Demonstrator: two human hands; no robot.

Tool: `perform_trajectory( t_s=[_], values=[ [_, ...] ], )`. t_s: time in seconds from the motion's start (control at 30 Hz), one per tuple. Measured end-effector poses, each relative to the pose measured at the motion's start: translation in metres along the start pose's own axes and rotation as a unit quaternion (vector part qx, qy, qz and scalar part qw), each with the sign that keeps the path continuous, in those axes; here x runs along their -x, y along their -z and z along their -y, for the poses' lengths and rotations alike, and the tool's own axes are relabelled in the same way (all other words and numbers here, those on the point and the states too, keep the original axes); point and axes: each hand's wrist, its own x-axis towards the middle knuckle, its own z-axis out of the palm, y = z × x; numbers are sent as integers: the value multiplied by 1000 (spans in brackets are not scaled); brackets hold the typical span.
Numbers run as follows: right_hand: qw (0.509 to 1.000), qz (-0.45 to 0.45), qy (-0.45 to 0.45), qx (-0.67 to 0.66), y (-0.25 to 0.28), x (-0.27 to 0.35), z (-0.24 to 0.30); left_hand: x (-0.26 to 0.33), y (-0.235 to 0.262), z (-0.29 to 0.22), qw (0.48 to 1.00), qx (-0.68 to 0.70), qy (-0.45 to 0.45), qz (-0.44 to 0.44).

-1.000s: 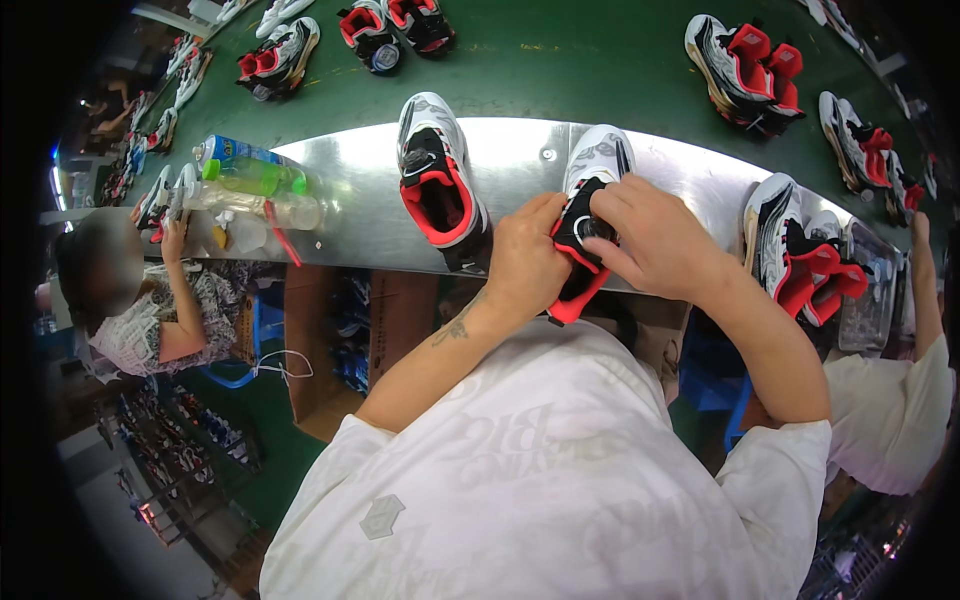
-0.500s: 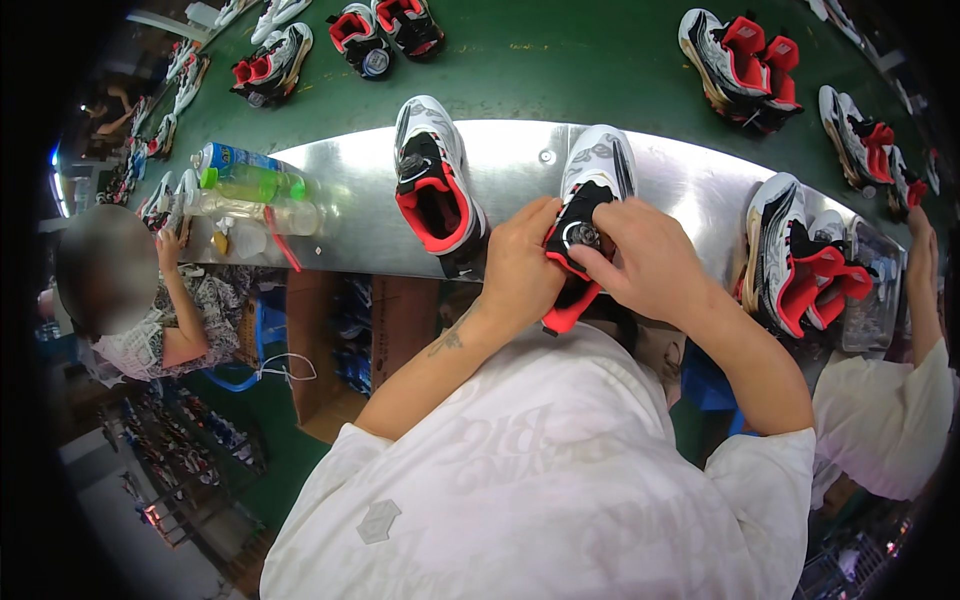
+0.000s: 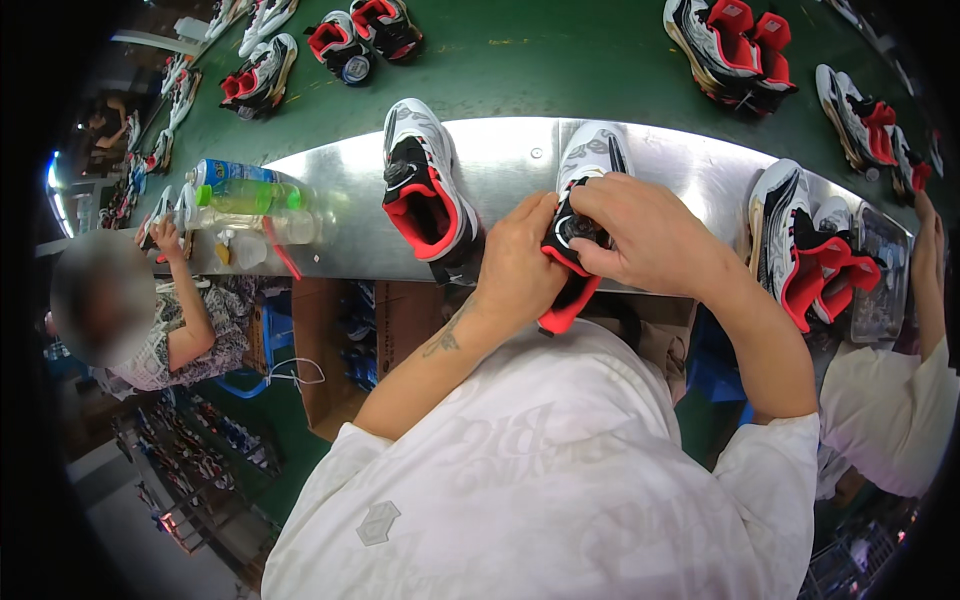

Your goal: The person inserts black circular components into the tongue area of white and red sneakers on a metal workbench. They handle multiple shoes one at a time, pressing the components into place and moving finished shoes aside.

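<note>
A white sneaker (image 3: 597, 150) with black and red parts sits at the edge of the metal ledge, toe pointing away from me. My left hand (image 3: 517, 262) is closed on the left side of its collar, near the tongue. The fingers and thumb of my right hand (image 3: 640, 228) are closed around a round dark dial (image 3: 580, 230) on the tongue, which they partly cover. Its red-lined heel opening shows below my hands. To the left, a matching sneaker (image 3: 428, 195) stands untouched, with a similar dial on its tongue.
Several pairs of sneakers (image 3: 728, 50) stand on the green surface (image 3: 560, 50) beyond the metal ledge (image 3: 340, 165). Bottles (image 3: 250, 195) lie at left; a sneaker pair (image 3: 800, 245) and a clear container (image 3: 880, 270) are at right. Co-workers flank me. A cardboard box (image 3: 330, 370) is below.
My right fingers have shifted slightly around the dial, and the hand is a little more turned over it. My left hand keeps its hold on the sneaker. The whole view has moved slightly.
</note>
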Motion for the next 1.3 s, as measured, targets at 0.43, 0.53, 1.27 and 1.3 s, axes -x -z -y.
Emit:
perform_trajectory(
  t_s=[0.43, 0.53, 1.27, 1.3],
  values=[
    [984, -12, -159, -82, -14, -1, 14, 3, -6, 9, 999, 29, 2, -45],
    [986, -47, -148, -65, -22, 4, 13, 3, -5, 6, 999, 17, -6, -45],
    [986, -61, -142, 65, -15, 3, 24, 5, -6, 8, 999, -36, 0, -1],
    [988, -68, -117, 70, -14, 4, 21, 6, -6, 7, 1000, -31, -2, -3]
  ],
)
